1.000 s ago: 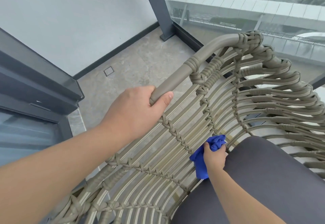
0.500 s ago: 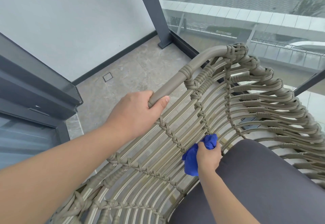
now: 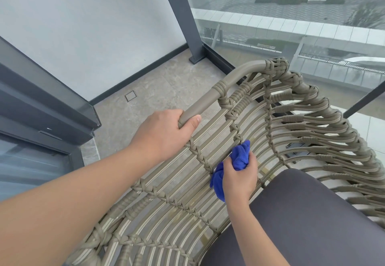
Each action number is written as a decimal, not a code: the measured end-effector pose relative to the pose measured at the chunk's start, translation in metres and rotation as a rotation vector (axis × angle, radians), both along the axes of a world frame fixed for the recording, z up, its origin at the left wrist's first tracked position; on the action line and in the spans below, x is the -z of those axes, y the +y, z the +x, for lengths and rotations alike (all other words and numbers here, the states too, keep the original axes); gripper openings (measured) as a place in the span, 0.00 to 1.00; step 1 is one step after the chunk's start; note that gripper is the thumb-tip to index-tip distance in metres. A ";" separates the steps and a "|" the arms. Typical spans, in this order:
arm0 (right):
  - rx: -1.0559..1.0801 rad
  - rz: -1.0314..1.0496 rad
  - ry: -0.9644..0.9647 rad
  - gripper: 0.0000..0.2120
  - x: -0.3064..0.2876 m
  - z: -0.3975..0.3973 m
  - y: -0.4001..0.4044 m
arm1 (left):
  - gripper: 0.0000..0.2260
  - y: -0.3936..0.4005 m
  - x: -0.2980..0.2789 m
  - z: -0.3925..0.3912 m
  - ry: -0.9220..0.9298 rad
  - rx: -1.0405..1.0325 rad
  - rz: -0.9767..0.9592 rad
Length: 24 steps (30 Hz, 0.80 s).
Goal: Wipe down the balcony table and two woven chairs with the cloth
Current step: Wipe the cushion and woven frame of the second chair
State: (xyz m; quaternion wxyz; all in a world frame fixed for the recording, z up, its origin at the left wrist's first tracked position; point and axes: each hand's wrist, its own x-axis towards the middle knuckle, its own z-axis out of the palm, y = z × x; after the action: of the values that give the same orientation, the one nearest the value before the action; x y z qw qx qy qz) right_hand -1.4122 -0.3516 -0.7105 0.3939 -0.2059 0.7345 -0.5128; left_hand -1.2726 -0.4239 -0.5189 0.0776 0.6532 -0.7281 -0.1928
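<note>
A taupe woven chair [image 3: 302,124] fills the lower right of the view, its curved backrest made of rope strands. My left hand [image 3: 164,132] grips the smooth top rail of the chair [image 3: 210,101], fingers wrapped round the tube. My right hand [image 3: 239,176] holds a bunched blue cloth [image 3: 239,155] and presses it against the inner strands of the backrest, just above the dark grey seat cushion [image 3: 312,219]. The balcony table and the second chair are not in view.
Grey stone floor tiles [image 3: 158,90] with a square drain [image 3: 130,96] lie behind the chair. A white wall stands at the left, a dark sliding door frame [image 3: 41,107] at the far left, and a glass balustrade with a dark post [image 3: 183,15] behind.
My right hand has moved the blue cloth slightly along the backrest strands near the cushion. My left hand keeps its grip on the rail. The camera has tilted up a little.
</note>
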 end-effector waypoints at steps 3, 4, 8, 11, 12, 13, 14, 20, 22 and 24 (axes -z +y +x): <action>-0.004 -0.062 -0.012 0.14 -0.023 0.003 -0.004 | 0.22 0.000 -0.001 0.000 -0.005 0.001 -0.003; -0.007 -0.087 -0.019 0.14 -0.031 0.003 -0.006 | 0.22 0.001 -0.001 0.000 -0.008 0.001 0.001; -0.007 -0.193 -0.041 0.15 -0.069 0.004 -0.015 | 0.22 0.002 -0.001 -0.001 -0.021 0.006 -0.013; -0.004 -0.292 -0.076 0.13 -0.104 0.007 -0.023 | 0.22 0.002 0.000 -0.001 -0.026 0.010 -0.026; -0.004 -0.318 -0.080 0.13 -0.116 0.009 -0.027 | 0.23 0.001 0.001 -0.001 -0.034 0.012 -0.030; -0.003 -0.342 -0.078 0.14 -0.126 0.011 -0.031 | 0.23 0.002 0.002 -0.001 -0.051 0.017 -0.041; -0.001 -0.365 -0.075 0.15 -0.138 0.013 -0.035 | 0.23 0.002 0.002 -0.001 -0.078 0.026 -0.063; -0.039 -0.465 -0.114 0.11 -0.176 0.012 -0.046 | 0.31 0.000 0.001 0.001 -0.055 0.008 -0.081; -0.025 -0.475 -0.152 0.09 -0.168 0.000 -0.040 | 0.31 0.000 0.002 0.001 -0.063 0.008 -0.078; 0.011 -0.446 -0.168 0.08 -0.148 -0.015 -0.031 | 0.29 0.001 0.001 -0.002 -0.073 0.011 -0.076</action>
State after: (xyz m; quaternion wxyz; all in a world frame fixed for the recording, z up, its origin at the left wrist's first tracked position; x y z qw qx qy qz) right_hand -1.4274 -0.3827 -0.5624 0.3956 -0.2405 0.5689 -0.6797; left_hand -1.2746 -0.4227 -0.5199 0.0747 0.6523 -0.7409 -0.1414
